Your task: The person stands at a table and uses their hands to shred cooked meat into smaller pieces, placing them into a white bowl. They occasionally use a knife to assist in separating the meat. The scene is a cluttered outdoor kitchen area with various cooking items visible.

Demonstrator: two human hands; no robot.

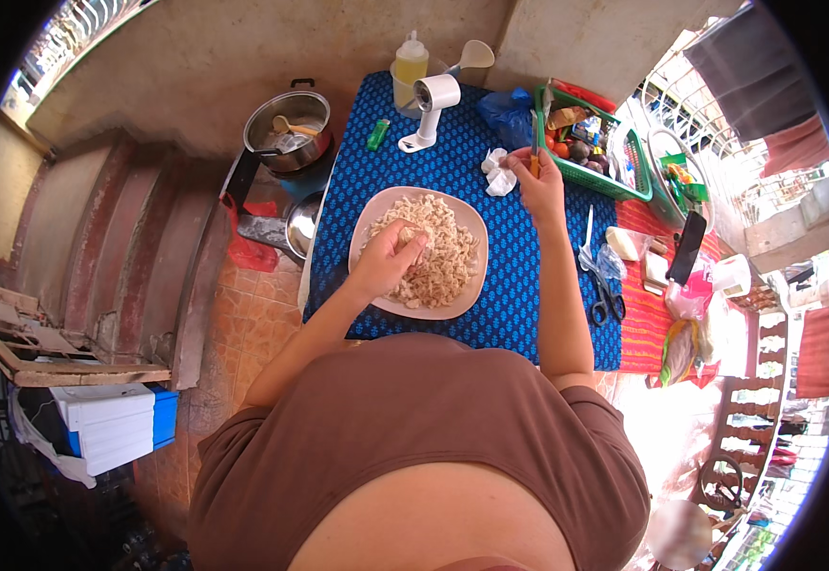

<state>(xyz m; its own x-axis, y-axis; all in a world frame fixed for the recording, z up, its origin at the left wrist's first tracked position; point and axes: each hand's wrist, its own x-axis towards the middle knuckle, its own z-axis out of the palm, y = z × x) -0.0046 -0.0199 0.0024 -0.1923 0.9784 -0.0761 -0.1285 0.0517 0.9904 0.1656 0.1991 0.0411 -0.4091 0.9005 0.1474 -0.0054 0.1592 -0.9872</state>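
My left hand (pixel 388 263) is closed on a clump of pale shredded food, over a light pink plate (pixel 480 268) heaped with the same shredded food (pixel 439 275). Off to the right, my right hand (pixel 541 187) grips an orange-handled knife (pixel 534 153), its blade pointing away from me beside the green basket. Close to the fingers of that hand lies a crumpled white tissue (pixel 500 171) on the blue patterned tablecloth (pixel 514 264).
Behind the plate stand a white handheld fan (pixel 426 118), a green lighter (pixel 378 134) and an oil bottle (pixel 412 64). A green basket (pixel 604 187) holds vegetables. Scissors (pixel 606 300) and a black phone (pixel 687 246) lie right; a steel pot (pixel 287 157) stands left.
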